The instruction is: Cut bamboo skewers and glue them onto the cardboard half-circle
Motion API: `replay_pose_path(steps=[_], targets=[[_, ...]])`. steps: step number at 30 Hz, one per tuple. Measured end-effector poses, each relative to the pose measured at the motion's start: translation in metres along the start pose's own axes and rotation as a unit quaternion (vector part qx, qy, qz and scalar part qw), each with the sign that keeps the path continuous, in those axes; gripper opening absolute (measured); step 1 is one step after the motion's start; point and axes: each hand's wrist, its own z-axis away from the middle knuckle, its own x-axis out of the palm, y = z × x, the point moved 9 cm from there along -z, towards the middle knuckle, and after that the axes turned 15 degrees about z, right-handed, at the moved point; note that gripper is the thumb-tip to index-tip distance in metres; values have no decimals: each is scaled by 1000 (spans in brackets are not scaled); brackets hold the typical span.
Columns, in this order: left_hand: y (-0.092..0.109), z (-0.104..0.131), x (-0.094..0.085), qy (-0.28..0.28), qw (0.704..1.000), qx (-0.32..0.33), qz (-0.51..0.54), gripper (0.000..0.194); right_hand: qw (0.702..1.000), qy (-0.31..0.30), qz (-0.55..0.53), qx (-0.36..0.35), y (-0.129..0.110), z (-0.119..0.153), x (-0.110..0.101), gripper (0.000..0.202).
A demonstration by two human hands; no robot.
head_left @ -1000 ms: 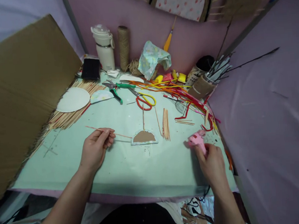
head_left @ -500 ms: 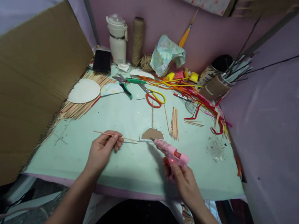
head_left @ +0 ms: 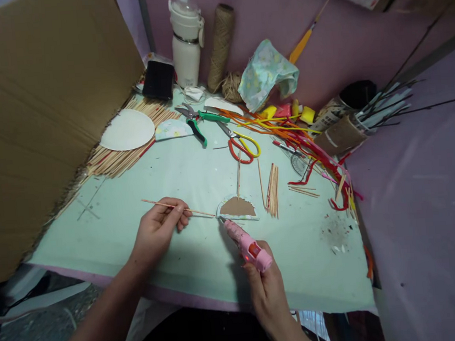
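Note:
Between the fingers of my left hand is a thin wooden stick, its right end at the left corner of a half-round cardboard piece. That piece lies flat, with patterned fabric round its border. Another stick stands out from its curved top edge. My right hand is wrapped round a pink hot glue gun with a small red light showing. The gun's nozzle is at the same left corner, close to the stick's end. Whether the nozzle touches cannot be made out.
Right of the piece lies a bundle of sticks. Behind are scissors, green-handled pruners, and orange and red pipe cleaners. A white oval rests on many sticks beside a tall cardboard panel. A white bottle stands at the back.
My right hand has moved the glue gun left, its nozzle going from the cardboard's middle to its left corner. My left hand keeps its stick nearly still. The camera view has shifted slightly.

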Motion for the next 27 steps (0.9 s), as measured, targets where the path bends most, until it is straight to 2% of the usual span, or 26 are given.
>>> replay_pose_path(steps=[4, 27], targets=[[-2, -1, 0, -6, 1000, -2, -7, 17, 999, -18, -25, 17, 5, 2, 6, 26], [-3, -1, 3, -18, 1000, -10, -19, 16, 999, 11, 4, 35, 12, 3, 5, 23]])
